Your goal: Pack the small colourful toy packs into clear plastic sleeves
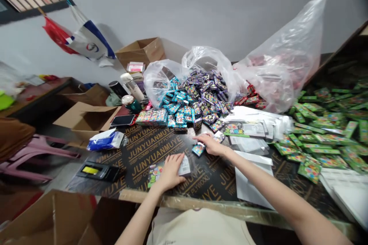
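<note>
My left hand (173,170) lies with its fingers spread on a flat printed pack (155,172) that has a clear wrapper, close to the table's front edge. To its right, my right hand (213,144) is closed on a small blue packet (198,149), with thumb and fingers at its edge. A small purple-and-white packet (219,136) rests just behind that hand. Beyond the hands lie heaps of small blue packets (179,103) and purple packets (205,88), spilling from clear plastic bags (163,69). Flat printed packs (244,128) are stacked on the right.
Green boxes (322,134) are piled at the right. Red packets (253,95) spill by a tall clear bag (299,42). A phone (123,120), a thermos (132,86) and a blue-and-white pack (105,139) stand left. Open cartons (92,120) flank the table. White sheets (254,180) lie right.
</note>
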A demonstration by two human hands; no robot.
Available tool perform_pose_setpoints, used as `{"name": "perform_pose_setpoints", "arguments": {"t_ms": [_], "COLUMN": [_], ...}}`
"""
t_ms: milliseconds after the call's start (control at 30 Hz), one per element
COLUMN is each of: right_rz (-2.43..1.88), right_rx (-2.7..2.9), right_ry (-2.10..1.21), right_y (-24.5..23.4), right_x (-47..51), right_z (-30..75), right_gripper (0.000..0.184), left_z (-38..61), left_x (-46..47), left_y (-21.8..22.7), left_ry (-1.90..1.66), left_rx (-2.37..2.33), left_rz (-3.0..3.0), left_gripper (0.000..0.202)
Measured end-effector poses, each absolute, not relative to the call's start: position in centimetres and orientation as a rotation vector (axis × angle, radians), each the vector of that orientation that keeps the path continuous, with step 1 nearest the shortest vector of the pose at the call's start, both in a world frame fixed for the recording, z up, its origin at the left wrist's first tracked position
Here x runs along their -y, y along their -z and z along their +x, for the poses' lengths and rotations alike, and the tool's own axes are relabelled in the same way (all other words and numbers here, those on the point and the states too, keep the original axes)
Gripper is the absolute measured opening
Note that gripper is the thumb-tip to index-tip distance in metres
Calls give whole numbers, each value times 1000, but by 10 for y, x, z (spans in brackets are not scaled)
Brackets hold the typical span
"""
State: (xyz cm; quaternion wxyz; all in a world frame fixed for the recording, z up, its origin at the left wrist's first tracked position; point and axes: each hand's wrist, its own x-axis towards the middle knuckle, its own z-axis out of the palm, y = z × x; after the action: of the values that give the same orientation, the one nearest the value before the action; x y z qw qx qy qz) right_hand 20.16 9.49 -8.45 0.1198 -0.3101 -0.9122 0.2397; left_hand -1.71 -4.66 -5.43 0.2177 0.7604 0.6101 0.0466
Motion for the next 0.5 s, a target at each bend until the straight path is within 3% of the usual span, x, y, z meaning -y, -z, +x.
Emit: {"name": "perform_pose_setpoints", "arguments": {"t_ms": [100, 300, 500], "right_rz": [-815, -1383, -1413], "right_rx": [2629, 2413, 2249], "right_ry": [-761, -306, -370], "right_y": [81, 70, 64], "right_x": [-84, -40, -16], "right_z": [215, 209, 189], "right_gripper": [76, 89, 78], "left_z": [-33, -40, -39], "left_x": [48, 45, 37], "left_y": [54, 62, 58], "left_ry": [-111, -214, -355], "left_rx": [-1732, -1801, -1781], "left_rz": [2096, 2105, 2195], "left_gripper": [88, 94, 79]}}
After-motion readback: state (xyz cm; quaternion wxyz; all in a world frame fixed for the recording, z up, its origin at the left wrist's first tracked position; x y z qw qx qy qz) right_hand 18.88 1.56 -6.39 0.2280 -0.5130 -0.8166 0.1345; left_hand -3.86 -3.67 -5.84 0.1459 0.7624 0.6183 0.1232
